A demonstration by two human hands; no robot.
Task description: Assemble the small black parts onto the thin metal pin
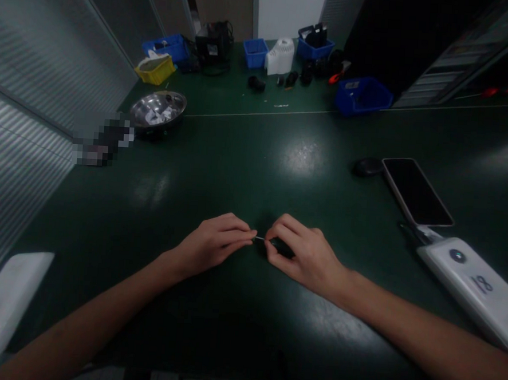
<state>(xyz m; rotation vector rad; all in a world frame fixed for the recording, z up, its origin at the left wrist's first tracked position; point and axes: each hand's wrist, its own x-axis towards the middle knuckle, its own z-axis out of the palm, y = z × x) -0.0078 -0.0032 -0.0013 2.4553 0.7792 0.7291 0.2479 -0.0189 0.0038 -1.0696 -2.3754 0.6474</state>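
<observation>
Over the middle of the dark green table (221,171), my two hands nearly meet fingertip to fingertip. My right hand (304,253) is closed around the dark handle of what looks like a small screwdriver (283,248). Its thin silver shaft crosses the short gap toward my left hand (214,239), whose thumb and fingers are pinched together at the far end. Something tiny and dark shows at those left fingertips, too small to name, and I cannot tell whether they grip the shaft itself.
A phone (417,191), a black mouse (367,167) and a white power bank (476,284) lie at right. Another white device (10,301) is at left. Farther back stand a metal bowl (138,114), a yellow bin (155,72), a blue bin (363,97) and a white housing (280,57).
</observation>
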